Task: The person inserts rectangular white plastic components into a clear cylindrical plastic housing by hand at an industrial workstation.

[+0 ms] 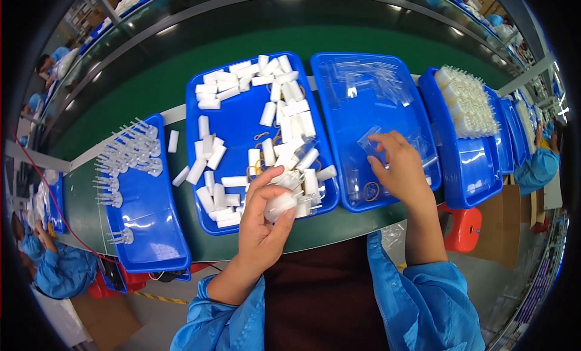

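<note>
My left hand (pixel 261 227) is closed around a white part with clear tubes (pixel 293 180) sticking out of it, above the near edge of a blue tray (pixel 233 125). Fingers cover much of that part, so its full shape is hidden. White rectangular blocks (pixel 225 84) and a few tan rubber bands lie in this tray. My right hand (pixel 404 172) reaches over a second blue tray (pixel 330 118), its thumb and forefinger apart. Near the forefinger's tip is a clear plastic piece (pixel 367 139). More clear tubes (pixel 384 81) lie at that tray's far end.
On the left, a blue tray (pixel 148 227) carries white round bases with thin rods (pixel 124 154). At right, another tray (pixel 472 175) bears stacked whitish parts (pixel 466 102). The green conveyor belt (pixel 181 60) runs behind. A red stool (pixel 463 230) stands below; co-workers sit at both sides.
</note>
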Demonstrator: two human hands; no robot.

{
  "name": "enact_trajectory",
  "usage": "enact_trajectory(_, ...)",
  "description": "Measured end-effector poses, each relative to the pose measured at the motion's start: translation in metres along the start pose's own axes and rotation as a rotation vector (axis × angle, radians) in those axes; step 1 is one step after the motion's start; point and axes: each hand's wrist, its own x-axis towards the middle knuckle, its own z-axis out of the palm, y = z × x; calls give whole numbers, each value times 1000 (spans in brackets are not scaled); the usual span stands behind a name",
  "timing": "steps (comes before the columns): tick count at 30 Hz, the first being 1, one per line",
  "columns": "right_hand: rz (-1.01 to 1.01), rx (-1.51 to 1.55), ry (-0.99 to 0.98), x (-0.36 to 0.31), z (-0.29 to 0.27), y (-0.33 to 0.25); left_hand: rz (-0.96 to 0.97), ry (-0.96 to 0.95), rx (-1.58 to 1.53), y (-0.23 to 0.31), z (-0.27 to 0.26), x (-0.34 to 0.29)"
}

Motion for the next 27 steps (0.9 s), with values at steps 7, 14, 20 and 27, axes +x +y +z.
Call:
enact_trajectory(7, 20, 1321, -117, 1, 3, -65, 22, 63, 103, 3, -2, -5)
enact_trajectory(14, -14, 1569, -159, 2, 28, -91, 15, 91, 163, 6, -4, -6)
enact_trajectory(20, 27, 1528, -124, -2, 39, -94, 57, 100, 209, 4, -7, -5)
enact_trajectory(27, -18, 1350, -124, -4, 43, -90, 53, 74, 239, 3, -5, -3)
